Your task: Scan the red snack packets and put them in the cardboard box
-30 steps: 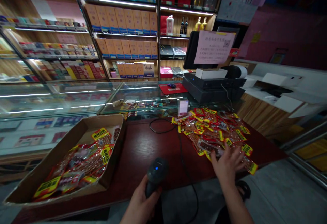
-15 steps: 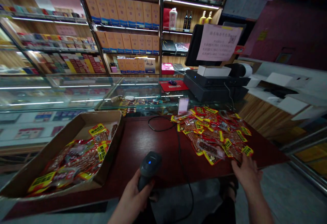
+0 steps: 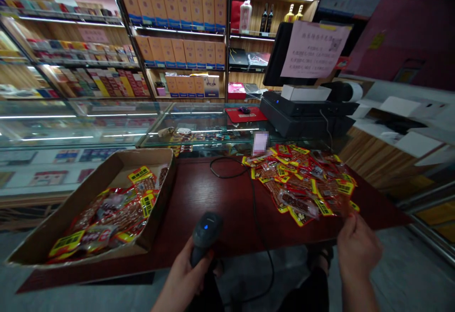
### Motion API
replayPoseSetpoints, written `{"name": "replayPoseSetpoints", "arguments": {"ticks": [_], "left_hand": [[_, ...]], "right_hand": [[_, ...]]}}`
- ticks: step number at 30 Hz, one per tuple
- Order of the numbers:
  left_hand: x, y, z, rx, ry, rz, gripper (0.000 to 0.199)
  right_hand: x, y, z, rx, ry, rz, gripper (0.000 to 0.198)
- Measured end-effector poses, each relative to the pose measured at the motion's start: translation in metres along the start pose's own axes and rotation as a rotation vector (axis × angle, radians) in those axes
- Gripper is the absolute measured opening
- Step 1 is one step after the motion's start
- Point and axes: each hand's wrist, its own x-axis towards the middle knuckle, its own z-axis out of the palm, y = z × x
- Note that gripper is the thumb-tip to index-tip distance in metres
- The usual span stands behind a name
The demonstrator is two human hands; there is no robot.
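Observation:
My left hand (image 3: 188, 269) is wrapped round the grip of a dark barcode scanner (image 3: 207, 231), which has a small blue light on top. At the right end of the table, my right hand (image 3: 359, 245) pinches the near end of a snack packet (image 3: 345, 188) with a yellow label, tilted up at the edge of the pile. The pile of red and yellow snack packets (image 3: 302, 179) lies spread beyond that hand, one of them a clear packet with dark contents (image 3: 296, 202). More snack packets (image 3: 121, 215) lie in an open cardboard box (image 3: 156, 229) on the left.
A dark red wooden table (image 3: 199, 193) carries the box and packets. The scanner's black cable (image 3: 253, 198) runs across it and over the front edge. Behind stand a glass counter (image 3: 199, 117), a monitor with a pink notice (image 3: 313, 51), and a black cash drawer (image 3: 305, 122).
My right hand has gone from fingers spread on the pile's near corner to a closed pinch on a packet, drawing its end up. The left hand keeps the scanner; the view has shifted slightly.

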Motion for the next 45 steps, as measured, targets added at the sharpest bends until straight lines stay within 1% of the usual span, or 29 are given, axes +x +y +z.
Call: {"name": "replayPoseSetpoints", "arguments": {"ticks": [1, 2, 5, 6, 8, 10, 12, 15, 17, 21, 23, 25, 28, 31, 33, 36, 40, 43, 45], "left_hand": [[0.0, 0.002, 0.001, -0.007, 0.009, 0.002, 0.065], [0.0, 0.003, 0.002, -0.014, 0.014, 0.003, 0.064], [-0.004, 0.006, 0.007, -0.023, 0.022, -0.007, 0.059], [-0.006, 0.005, 0.008, -0.021, 0.021, -0.016, 0.059], [-0.01, 0.002, 0.007, -0.015, 0.024, -0.032, 0.057], [-0.014, -0.005, 0.004, -0.009, 0.029, -0.049, 0.056], [-0.018, -0.012, -0.001, -0.007, 0.054, -0.067, 0.055], [-0.021, -0.018, -0.005, -0.01, 0.083, -0.096, 0.057], [-0.023, -0.016, -0.004, -0.013, 0.066, -0.116, 0.058], [-0.021, -0.006, 0.004, 0.002, -0.01, -0.098, 0.058], [-0.019, -0.002, 0.007, 0.01, -0.042, -0.062, 0.058], [-0.018, 0.001, 0.01, 0.002, -0.063, -0.039, 0.058], [-0.02, 0.007, 0.012, -0.001, -0.099, -0.049, 0.058], [-0.028, 0.017, 0.011, 0.023, -0.141, -0.05, 0.049], [-0.034, 0.024, 0.008, 0.022, -0.149, -0.023, 0.044], [-0.042, 0.034, 0.002, 0.031, -0.157, 0.017, 0.045], [-0.046, 0.039, -0.007, 0.034, -0.158, -0.014, 0.05], [-0.047, 0.04, -0.012, 0.032, -0.146, -0.037, 0.05], [-0.05, 0.043, -0.012, 0.038, -0.122, -0.038, 0.045]], "right_hand": [[-0.005, -0.02, 0.0, 0.019, 0.024, -0.054, 0.056], [-0.013, -0.044, 0.001, 0.06, 0.001, -0.156, 0.053], [-0.047, -0.125, 0.011, 0.246, -0.178, -0.521, 0.041], [-0.059, -0.15, 0.015, 0.282, -0.225, -0.606, 0.037], [-0.081, -0.186, 0.02, 0.303, -0.385, -0.68, 0.035], [-0.093, -0.203, 0.02, 0.307, -0.533, -0.694, 0.033], [-0.096, -0.205, 0.016, 0.31, -0.641, -0.663, 0.038], [-0.087, -0.199, 0.013, 0.279, -0.707, -0.556, 0.047], [-0.079, -0.198, 0.014, 0.243, -0.733, -0.517, 0.051], [-0.068, -0.204, 0.017, 0.255, -0.779, -0.528, 0.058], [-0.065, -0.207, 0.019, 0.354, -0.813, -0.487, 0.06], [-0.063, -0.208, 0.022, 0.505, -0.847, -0.394, 0.056], [-0.062, -0.204, 0.03, 0.724, -0.88, -0.267, 0.052], [-0.063, -0.199, 0.038, 0.899, -0.91, -0.16, 0.054], [-0.064, -0.197, 0.042, 0.986, -0.918, -0.073, 0.052], [-0.064, -0.197, 0.044, 1.045, -0.929, 0.007, 0.051], [-0.062, -0.202, 0.037, 1.084, -0.911, 0.024, 0.051], [-0.059, -0.206, 0.03, 1.1, -0.894, -0.013, 0.052], [-0.057, -0.207, 0.028, 1.09, -0.89, -0.044, 0.052]]}}
